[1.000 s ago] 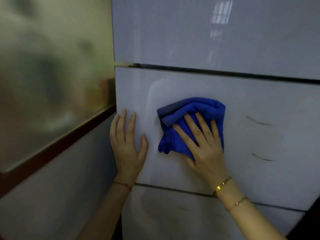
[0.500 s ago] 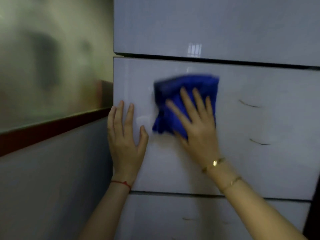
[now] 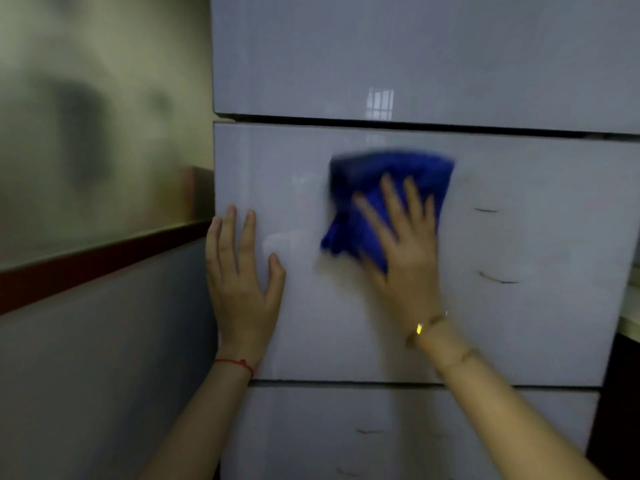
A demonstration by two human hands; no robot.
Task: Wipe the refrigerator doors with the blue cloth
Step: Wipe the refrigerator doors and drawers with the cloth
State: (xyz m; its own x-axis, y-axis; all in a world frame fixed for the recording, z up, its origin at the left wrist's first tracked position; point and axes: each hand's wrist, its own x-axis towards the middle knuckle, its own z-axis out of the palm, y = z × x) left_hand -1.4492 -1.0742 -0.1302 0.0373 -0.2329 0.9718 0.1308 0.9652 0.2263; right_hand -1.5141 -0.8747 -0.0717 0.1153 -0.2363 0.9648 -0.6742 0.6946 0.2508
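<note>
On the middle door (image 3: 519, 323) of the fridge, the right hand (image 3: 405, 251) lies flat with fingers spread, its palm pressing the cloth (image 3: 388, 188) against the glossy grey-white panel. The grip is open: nothing is pinched or wrapped, and the blue cloth is only held to the surface by the flat palm and fingers (image 3: 389, 195). The cloth is bunched and folded, blurred at its edges, and sits in the upper centre of this door, just below the dark gap that parts it from the top door (image 3: 381, 53). Most of the cloth shows above and to the left of the hand.

The left hand (image 3: 242, 282) is also open, laid flat on the same door at its left edge, fingers pointing up and thumb out to the right. It holds nothing and is apart from the cloth, with bare panel between them. A red string (image 3: 235, 363) circles the left wrist; a gold bracelet (image 3: 424, 327) shows on the right wrist.

Two short dark curved marks (image 3: 497, 278) lie on the door to the right of the cloth. Below, past another seam, the bottom door (image 3: 311, 434) carries a few similar marks. A window reflection (image 3: 380, 103) shines on the top door. To the left of the fridge stands a wall (image 3: 86, 375) with a dark red strip (image 3: 97, 261) and a hazy, frosted panel (image 3: 86, 133) above it.
</note>
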